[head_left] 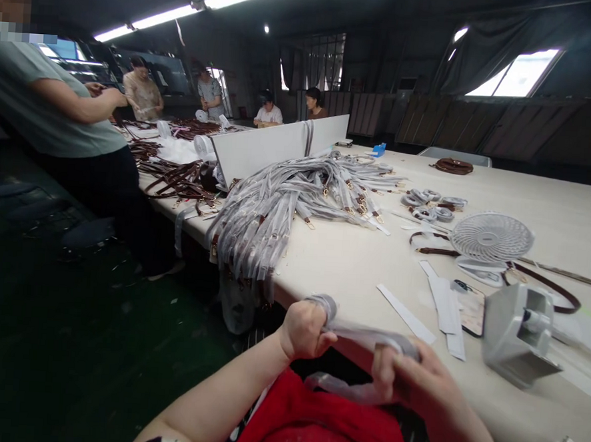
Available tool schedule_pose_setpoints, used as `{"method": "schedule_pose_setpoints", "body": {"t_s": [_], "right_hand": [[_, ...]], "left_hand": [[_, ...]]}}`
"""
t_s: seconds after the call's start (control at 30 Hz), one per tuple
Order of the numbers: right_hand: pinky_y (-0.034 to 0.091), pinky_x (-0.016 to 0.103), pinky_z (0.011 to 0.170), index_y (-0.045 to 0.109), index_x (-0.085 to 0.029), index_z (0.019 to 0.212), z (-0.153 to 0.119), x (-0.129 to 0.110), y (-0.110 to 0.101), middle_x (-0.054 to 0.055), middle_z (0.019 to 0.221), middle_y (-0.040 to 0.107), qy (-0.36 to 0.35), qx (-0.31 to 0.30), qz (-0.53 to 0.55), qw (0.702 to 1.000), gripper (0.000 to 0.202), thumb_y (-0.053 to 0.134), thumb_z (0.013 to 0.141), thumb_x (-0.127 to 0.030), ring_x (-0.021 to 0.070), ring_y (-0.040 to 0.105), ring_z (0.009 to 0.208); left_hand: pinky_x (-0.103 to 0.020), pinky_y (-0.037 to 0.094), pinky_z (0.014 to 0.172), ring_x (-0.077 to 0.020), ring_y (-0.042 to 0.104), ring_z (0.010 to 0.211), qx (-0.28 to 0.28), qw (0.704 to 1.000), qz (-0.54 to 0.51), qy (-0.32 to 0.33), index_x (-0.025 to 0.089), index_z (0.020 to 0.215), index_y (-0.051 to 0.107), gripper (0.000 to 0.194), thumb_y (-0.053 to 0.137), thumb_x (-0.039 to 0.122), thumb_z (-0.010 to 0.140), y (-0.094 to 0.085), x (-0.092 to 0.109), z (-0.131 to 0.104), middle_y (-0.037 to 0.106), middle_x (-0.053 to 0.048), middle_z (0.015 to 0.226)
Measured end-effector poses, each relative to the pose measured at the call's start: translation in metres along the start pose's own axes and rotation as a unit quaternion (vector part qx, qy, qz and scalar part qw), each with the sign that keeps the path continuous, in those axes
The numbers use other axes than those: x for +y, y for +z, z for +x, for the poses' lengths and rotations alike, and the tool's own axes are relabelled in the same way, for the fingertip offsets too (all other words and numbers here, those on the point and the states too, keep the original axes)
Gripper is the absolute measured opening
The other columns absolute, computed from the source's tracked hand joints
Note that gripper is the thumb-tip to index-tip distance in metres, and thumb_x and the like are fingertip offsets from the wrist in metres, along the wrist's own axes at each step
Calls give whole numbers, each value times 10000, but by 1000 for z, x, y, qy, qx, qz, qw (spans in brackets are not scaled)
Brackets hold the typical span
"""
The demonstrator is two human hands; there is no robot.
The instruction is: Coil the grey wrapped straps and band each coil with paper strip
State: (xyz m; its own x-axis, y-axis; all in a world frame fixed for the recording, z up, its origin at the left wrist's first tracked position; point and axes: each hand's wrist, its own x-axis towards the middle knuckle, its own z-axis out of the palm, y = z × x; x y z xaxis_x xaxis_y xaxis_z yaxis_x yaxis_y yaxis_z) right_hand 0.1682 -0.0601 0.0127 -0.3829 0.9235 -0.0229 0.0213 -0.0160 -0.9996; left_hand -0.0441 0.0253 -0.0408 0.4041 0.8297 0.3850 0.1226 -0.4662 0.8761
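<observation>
My left hand (305, 329) is closed round one end of a grey strap (356, 331) in a clear plastic sleeve, with a rolled part of it poking out above my fist. My right hand (406, 374) grips the same strap farther along, its fingers curled and partly blurred. Between the two hands the strap runs roughly level, and a loose length hangs below in front of the red apron (323, 423). Beyond my left hand, a large heap of similar sleeved straps (260, 225) with brown ends and gold clasps droops over the table edge.
On the white table (333, 263) at right stand a tape dispenser (519, 335), a phone (471, 312), paper strips (445, 303) and a white basket (492, 236). Coiled straps (429, 206) lie farther back. A white divider board (280, 147) stands upright. One person (67, 107) stands at left; several others work behind.
</observation>
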Motion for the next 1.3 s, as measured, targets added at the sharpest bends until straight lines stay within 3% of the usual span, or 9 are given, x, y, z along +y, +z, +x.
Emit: {"method": "schedule_pose_setpoints", "body": {"t_s": [0.07, 0.17, 0.27, 0.4, 0.53, 0.77, 0.9, 1.1, 1.3], "right_hand": [[401, 294, 498, 635, -171, 631, 17, 1, -31, 30, 550, 575, 10, 121, -93, 988, 496, 531, 866, -595, 154, 479, 490], [488, 411, 845, 654, -181, 1017, 38, 11, -48, 113, 1004, 681, -19, 229, -275, 934, 412, 662, 792, -526, 279, 612, 926], [403, 438, 1035, 455, -211, 1344, 48, 15, -27, 125, 1308, 564, -57, 95, -254, 961, 571, 618, 846, -438, 286, 526, 1179], [469, 348, 872, 556, -213, 1129, 53, 12, -4, 53, 1026, 633, -75, 67, -191, 976, 278, 529, 905, -376, 219, 573, 921], [440, 286, 659, 538, -218, 863, 59, 9, -22, -13, 777, 525, -101, 42, -169, 980, 180, 618, 833, -377, 169, 490, 707], [482, 356, 697, 615, -195, 732, 69, 14, -55, 40, 737, 601, -4, 42, -205, 978, 505, 507, 857, -672, 214, 556, 724], [522, 417, 845, 686, -189, 898, 74, 25, -57, 87, 911, 691, 43, 31, -183, 982, 532, 519, 849, -692, 261, 620, 887], [533, 355, 683, 687, -184, 951, 73, 30, -52, 94, 925, 713, 66, 42, -124, 989, 517, 510, 873, -665, 183, 577, 676], [337, 275, 473, 629, -203, 1157, 70, 9, -65, -15, 559, 565, 97, -74, -68, 990, 528, 460, 913, -640, 129, 418, 469]], "left_hand": [[-293, 422, 669, -176, 514, 626, -62, 997, -12, -54, 188, 623, 642, 389, 616, 534, 799, 7, 4, -3, 506, -36, 584], [-247, 284, 442, -111, 361, 405, -96, 967, -153, -180, 181, 624, 615, 618, 333, 654, 903, 15, 22, 4, 402, 23, 424], [-227, 173, 356, -71, 209, 303, -122, 915, -282, -260, 171, 634, 595, 661, 327, 727, 868, 18, 41, 22, 273, 86, 334], [-207, 154, 332, -51, 234, 292, -114, 912, -293, -261, 155, 622, 596, 652, 429, 754, 816, 20, 52, 42, 322, 81, 335], [-197, 143, 332, -40, 221, 290, -129, 907, -321, -239, 151, 633, 608, 624, 404, 690, 872, 20, 57, 54, 321, 82, 344], [-186, 187, 335, -34, 247, 294, -120, 908, -358, -181, 133, 639, 615, 601, 349, 567, 959, 15, 85, 80, 314, 84, 354], [-179, 177, 352, -21, 263, 300, -103, 915, -354, -164, 113, 686, 634, 646, 320, 616, 944, 6, 99, 95, 318, 85, 381], [-158, 168, 364, -10, 253, 316, -90, 916, -353, -167, 91, 720, 649, 646, 299, 574, 969, -1, 99, 94, 297, 93, 394], [-138, 206, 415, 10, 306, 359, -85, 894, -388, -208, 82, 813, 671, 645, 297, 588, 958, -12, 117, 109, 341, 88, 464]]}}
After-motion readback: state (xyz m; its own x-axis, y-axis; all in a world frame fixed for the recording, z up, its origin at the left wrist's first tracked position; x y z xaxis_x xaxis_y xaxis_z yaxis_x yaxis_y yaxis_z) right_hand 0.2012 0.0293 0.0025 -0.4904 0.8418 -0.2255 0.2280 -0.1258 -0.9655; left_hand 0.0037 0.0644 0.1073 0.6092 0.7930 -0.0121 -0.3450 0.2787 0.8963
